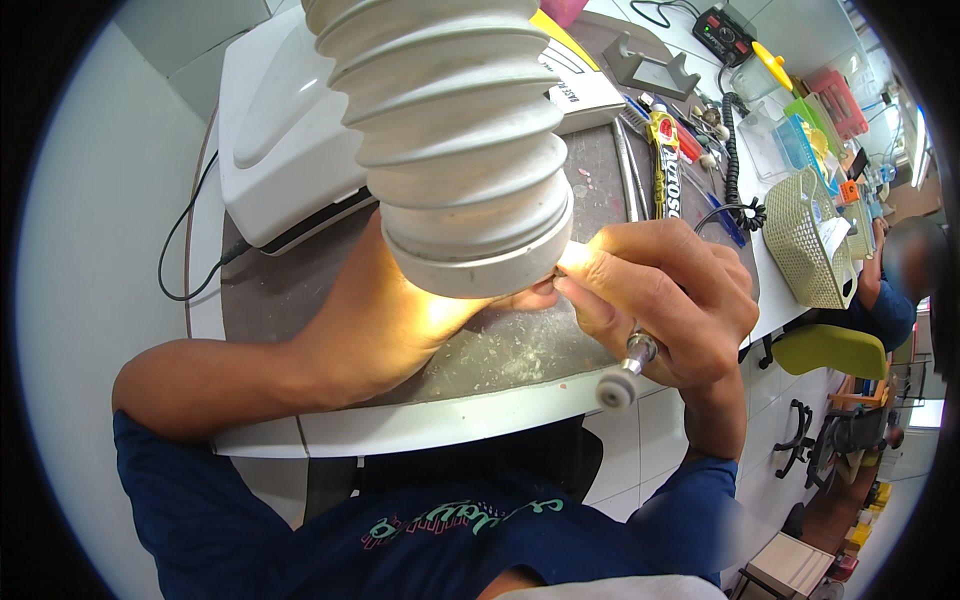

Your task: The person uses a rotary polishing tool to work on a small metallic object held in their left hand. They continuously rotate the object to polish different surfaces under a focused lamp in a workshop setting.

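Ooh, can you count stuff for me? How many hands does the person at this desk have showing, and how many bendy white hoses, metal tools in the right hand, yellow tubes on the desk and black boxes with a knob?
Left hand and right hand: 2
Bendy white hose: 1
Metal tool: 1
Yellow tube: 1
Black box with a knob: 1
Total: 6

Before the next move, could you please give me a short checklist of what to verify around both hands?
1. Tool held: ok; the right hand has the metal tool, its round grey wheel sticking out on the near side.
2. Wheel apart from the fingertips: ok; it sits away from them.
3. Left hand's grip: cannot tell; its fingers are largely hidden.
4. Unblocked view: not ok; the corrugated white hose covers part of that hand.
5. Lighting: ok; bright light falls on both hands.
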`<state>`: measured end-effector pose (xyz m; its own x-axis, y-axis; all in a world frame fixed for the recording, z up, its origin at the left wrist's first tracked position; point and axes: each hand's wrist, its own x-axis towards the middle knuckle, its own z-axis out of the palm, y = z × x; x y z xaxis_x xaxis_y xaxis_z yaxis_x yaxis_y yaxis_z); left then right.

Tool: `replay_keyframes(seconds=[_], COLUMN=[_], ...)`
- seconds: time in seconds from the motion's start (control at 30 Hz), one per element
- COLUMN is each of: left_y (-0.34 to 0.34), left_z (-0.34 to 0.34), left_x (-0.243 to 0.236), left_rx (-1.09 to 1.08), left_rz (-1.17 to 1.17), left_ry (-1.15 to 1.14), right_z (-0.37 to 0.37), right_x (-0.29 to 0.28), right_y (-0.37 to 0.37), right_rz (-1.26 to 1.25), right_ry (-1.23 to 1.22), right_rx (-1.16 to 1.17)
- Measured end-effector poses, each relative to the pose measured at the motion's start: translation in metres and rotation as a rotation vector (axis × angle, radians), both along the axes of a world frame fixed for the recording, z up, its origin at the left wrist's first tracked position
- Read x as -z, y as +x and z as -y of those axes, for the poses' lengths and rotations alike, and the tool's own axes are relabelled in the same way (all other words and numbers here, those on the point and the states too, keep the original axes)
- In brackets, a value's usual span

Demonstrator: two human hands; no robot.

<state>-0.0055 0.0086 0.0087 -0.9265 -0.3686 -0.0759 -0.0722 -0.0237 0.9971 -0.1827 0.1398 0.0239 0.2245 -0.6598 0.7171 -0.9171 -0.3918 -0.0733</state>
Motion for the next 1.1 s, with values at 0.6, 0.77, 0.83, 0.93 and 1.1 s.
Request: replay_keyframes(seconds=[0.6,0.77,0.83,0.93,1.1], left_y=[-0.0001,0.0,0.0003,-0.0001,-0.0009], left_z=[0.0041,0.0038,0.0038,0.0038,0.0051], left_x=[-0.0035,-0.0034,-0.002,-0.0021,-0.0057], left_rx=[-0.004,-0.027,-0.03,-0.027,-0.014], left_rz=[0.008,0.015,-0.004,-0.026,0.016], left_ry=[0.172,0.215,0.226,0.257,0.205], right_z=[0.0024,0.0024,0.0014,0.0015,0.0039], right_x=[0.0035,0.0003,-0.0007,-0.0017,0.0016], right_y=[-0.0012,0.0009,0.0013,0.0026,0.0017], right_rz=[0.005,0.006,0.012,0.018,0.023], right_ry=[-0.027,-0.01,0.004,0.005,-0.031], right_rx=[-0.033,-0.014,-0.003,0.008,-0.004])
